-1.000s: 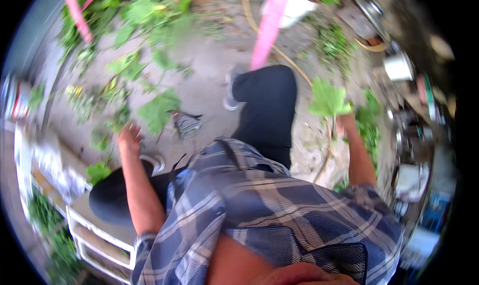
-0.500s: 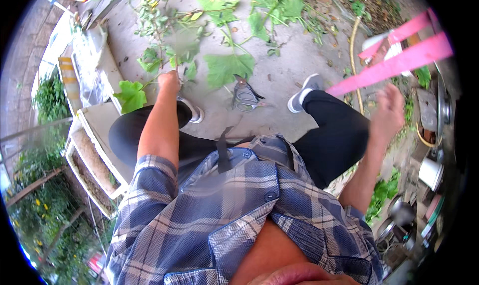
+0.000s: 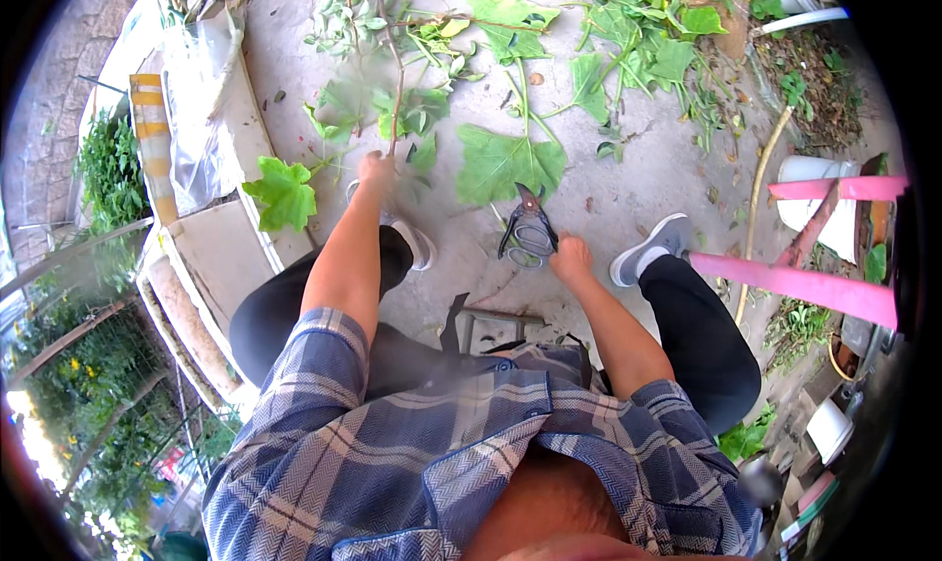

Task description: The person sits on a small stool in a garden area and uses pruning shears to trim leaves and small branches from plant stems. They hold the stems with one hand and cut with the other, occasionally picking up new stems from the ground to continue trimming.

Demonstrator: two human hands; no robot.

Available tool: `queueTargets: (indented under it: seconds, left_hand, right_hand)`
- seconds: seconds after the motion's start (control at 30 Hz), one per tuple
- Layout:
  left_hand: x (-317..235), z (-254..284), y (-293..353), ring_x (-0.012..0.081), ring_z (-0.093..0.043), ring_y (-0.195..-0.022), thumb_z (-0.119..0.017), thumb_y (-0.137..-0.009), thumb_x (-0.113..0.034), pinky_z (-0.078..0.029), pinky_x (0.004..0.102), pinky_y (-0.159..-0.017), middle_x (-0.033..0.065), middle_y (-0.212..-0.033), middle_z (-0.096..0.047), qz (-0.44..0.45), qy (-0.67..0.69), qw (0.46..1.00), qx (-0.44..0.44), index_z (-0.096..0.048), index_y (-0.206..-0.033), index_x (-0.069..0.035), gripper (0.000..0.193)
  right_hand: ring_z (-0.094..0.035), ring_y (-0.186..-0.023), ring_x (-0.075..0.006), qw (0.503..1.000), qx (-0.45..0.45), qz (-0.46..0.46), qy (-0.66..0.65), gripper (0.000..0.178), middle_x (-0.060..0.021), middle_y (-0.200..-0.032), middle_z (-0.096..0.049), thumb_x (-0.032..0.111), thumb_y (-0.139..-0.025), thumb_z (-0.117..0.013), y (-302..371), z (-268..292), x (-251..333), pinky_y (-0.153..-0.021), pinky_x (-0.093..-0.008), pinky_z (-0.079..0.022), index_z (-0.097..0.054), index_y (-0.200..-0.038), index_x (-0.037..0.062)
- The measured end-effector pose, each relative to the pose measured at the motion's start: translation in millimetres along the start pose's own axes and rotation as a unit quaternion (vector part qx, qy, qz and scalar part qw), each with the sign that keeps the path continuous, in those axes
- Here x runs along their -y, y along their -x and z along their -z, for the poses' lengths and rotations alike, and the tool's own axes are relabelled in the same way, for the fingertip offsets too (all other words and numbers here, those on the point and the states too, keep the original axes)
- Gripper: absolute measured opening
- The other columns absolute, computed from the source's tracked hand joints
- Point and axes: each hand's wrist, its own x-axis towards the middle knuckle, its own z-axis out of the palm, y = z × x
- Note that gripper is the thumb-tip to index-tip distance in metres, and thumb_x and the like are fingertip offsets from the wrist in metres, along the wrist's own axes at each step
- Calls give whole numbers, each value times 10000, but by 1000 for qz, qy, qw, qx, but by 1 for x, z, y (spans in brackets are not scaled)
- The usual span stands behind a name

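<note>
My left hand (image 3: pixel 374 167) is closed around the lower end of a thin brown leafy branch (image 3: pixel 395 75), which reaches away from me over the concrete. Between my feet lies a pair of pruning shears (image 3: pixel 529 199) with a dark blade and black handles. Grey scissors loops (image 3: pixel 531 240) show among those handles. My right hand (image 3: pixel 572 259) has its fingers curled at the end of the right black handle; the fingertips are partly hidden. A broad green leaf (image 3: pixel 502 161) lies just beyond the shears.
Cut vines and leaves (image 3: pixel 638 46) spread over the far floor. White planter boxes (image 3: pixel 221 252) stand at the left. Pink bars (image 3: pixel 800 288) and a white bucket (image 3: pixel 824 222) are at the right. A yellowish hose (image 3: pixel 761 203) runs past my right foot.
My right hand has come inward from beside my right knee to the pruning shears, whose handles have turned slightly. The left hand still holds the branch. The whole view has shifted.
</note>
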Motion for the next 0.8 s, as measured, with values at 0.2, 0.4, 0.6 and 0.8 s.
queueTargets:
  seconds: [0.2, 0.4, 0.6, 0.8]
  left_hand:
    - [-52, -5, 35, 112, -552, -667, -604, -852, -222, -380, 305, -575, 4, -776, -610, 54, 281, 945, 159, -623, -1065, -88, 252]
    - [-114, -29, 84, 143, -602, -673, -571, -907, -171, -494, 309, -667, 34, -746, -626, -30, 399, 883, 246, -593, -913, -68, 106]
    - [-174, -22, 147, 243, -656, -784, -532, -938, -133, -518, 361, -738, 69, -752, -623, 14, 536, 788, 302, -542, -920, -56, 79]
    - [-197, 22, 214, 273, -652, -803, -513, -950, -130, -528, 390, -750, 82, -760, -613, -8, 599, 719, 353, -542, -925, -33, 104]
  right_hand:
    - [-618, -901, -329, 997, -18, 48, 54, 355, -190, -974, -598, 114, -693, -659, -24, -10, 19, -805, -423, -507, -557, -1009, -11]
    - [-616, -864, -332, 985, -82, 69, 137, 387, -166, -953, -599, 167, -675, -715, -36, -35, 18, -755, -420, -507, -538, -978, 5]
    - [-636, -805, -336, 986, -56, 125, 90, 259, -173, -879, -626, 76, -695, -631, -36, -50, -24, -686, -451, -506, -562, -935, 7]
    - [-634, -848, -392, 996, -10, 84, -23, 204, -224, -880, -646, 18, -673, -601, -18, -21, -21, -738, -488, -509, -638, -872, 43]
